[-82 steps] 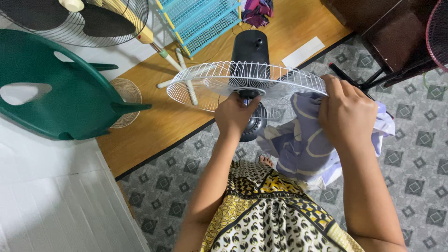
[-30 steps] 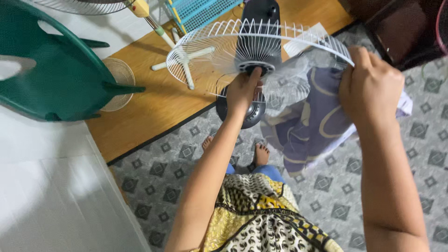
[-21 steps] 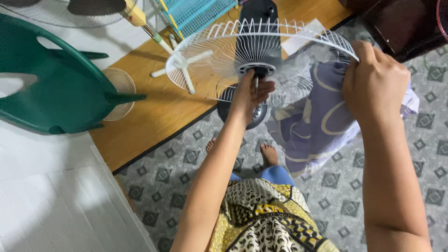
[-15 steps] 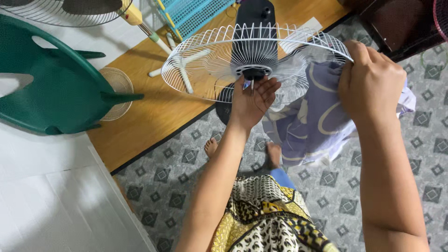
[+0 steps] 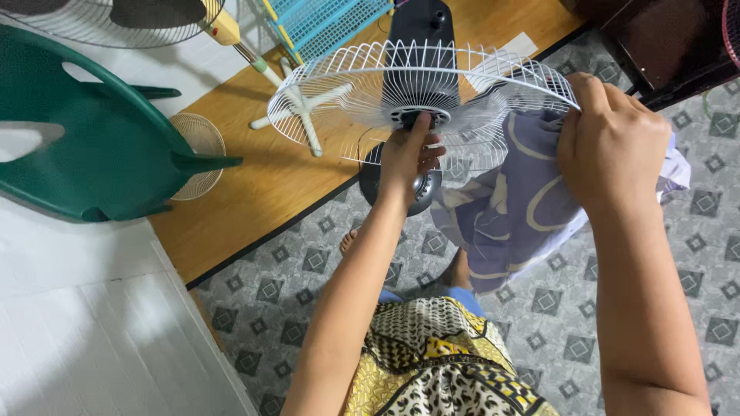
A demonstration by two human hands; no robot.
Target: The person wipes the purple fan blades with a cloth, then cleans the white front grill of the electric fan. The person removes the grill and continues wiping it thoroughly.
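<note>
A white wire fan guard (image 5: 339,100) sits tilted on a black standing fan (image 5: 420,23), whose round black base (image 5: 420,192) rests on the floor below. My left hand (image 5: 410,158) reaches under the guard, fingers closed around the black hub at its centre. My right hand (image 5: 613,142) grips a purple and white patterned cloth (image 5: 509,216) and presses it against the guard's right rim. The cloth hangs down from that hand toward the floor.
A green plastic chair (image 5: 100,146) stands at left. Behind it lie another fan with a dark blade (image 5: 146,15), a small round grille (image 5: 196,139) and a blue plastic rack (image 5: 324,27) on the wooden floor. Dark furniture (image 5: 663,38) fills the upper right. Grey patterned flooring (image 5: 293,308) lies underfoot.
My left hand opened below the hub for a moment, then closed on it again. The guard shifted slightly while my right hand kept the cloth on the rim.
</note>
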